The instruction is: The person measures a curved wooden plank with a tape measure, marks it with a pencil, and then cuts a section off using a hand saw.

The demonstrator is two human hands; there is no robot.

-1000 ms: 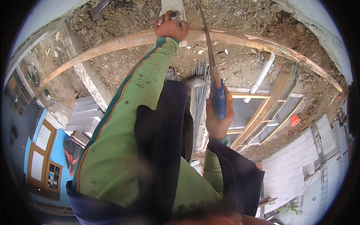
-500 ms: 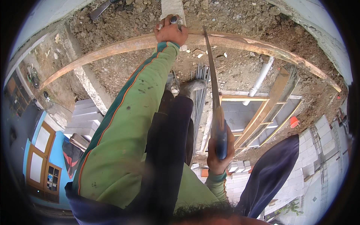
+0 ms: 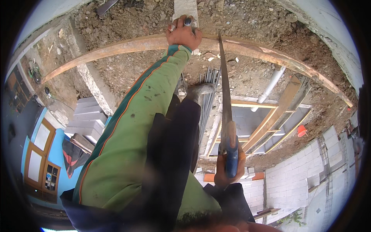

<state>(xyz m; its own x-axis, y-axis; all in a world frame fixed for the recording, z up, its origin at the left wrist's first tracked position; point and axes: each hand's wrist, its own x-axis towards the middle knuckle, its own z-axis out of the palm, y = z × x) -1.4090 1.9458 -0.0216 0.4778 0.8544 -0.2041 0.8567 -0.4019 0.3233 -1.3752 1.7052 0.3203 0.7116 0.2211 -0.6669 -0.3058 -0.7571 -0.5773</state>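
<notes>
A long wooden plank [image 3: 127,45], bowed by the lens, spans the far part of the view. My left hand [image 3: 184,36], with rings on it, presses on the plank, its fingers curled over the far edge beside a pale concrete beam [image 3: 186,8]. In my right hand [image 3: 222,172] is a handsaw [image 3: 225,91], gripped by its blue and wood-coloured handle. The blade points away from me, and its tip lies at the plank, right of my left hand. Whether the teeth touch the wood I cannot tell.
Below the plank lie a bundle of grey rods [image 3: 208,104], a white pipe [image 3: 270,87] and a timber frame [image 3: 255,103]. Pale blocks [image 3: 87,120] are stacked at left, with more blocks [image 3: 293,170] at right. An orange bucket [image 3: 302,130] stands near the dirt.
My right hand has drawn the handsaw back toward me, its tip nearer the plank. My left hand keeps its place on the plank. The view has shifted slightly.
</notes>
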